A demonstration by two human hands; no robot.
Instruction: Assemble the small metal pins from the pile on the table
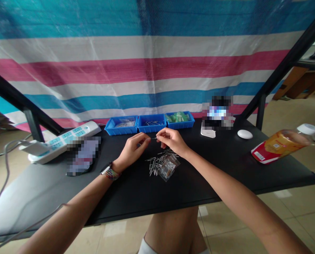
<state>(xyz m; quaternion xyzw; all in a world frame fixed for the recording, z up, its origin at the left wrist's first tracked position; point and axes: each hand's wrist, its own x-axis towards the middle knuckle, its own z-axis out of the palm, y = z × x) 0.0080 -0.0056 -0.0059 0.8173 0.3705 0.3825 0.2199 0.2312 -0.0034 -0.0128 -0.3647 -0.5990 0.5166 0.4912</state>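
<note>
Between the two hands, just above the black tabletop (131,197), a thin metal rod (153,138). Pinched at one end by the right hand (173,141), thumb and index finger together. At the other end, thumb and index fingertip of the left hand (133,148) close together; whether clamped on it, cannot tell with so slim a thing. Wrists turned inward, forearms spread wide toward the near edge. On the left wrist, a watch (105,168) and patterned bracelet (112,174). Just below the hands, a loose heap of metal rods (154,165), touching a clear plastic bag (169,168). Beyond the fingers, three blue bins (152,130) in a row, close before a striped sheet (149,67): clear packets left, metal rods in the middle, green packets right. Far right, near the edge, a white-capped bottle (284,141), red-and-yellow label with a barcode, lettering too small to read. Left, a white power strip (67,141). Open room on either side of the heap, and down to the near edge.
</note>
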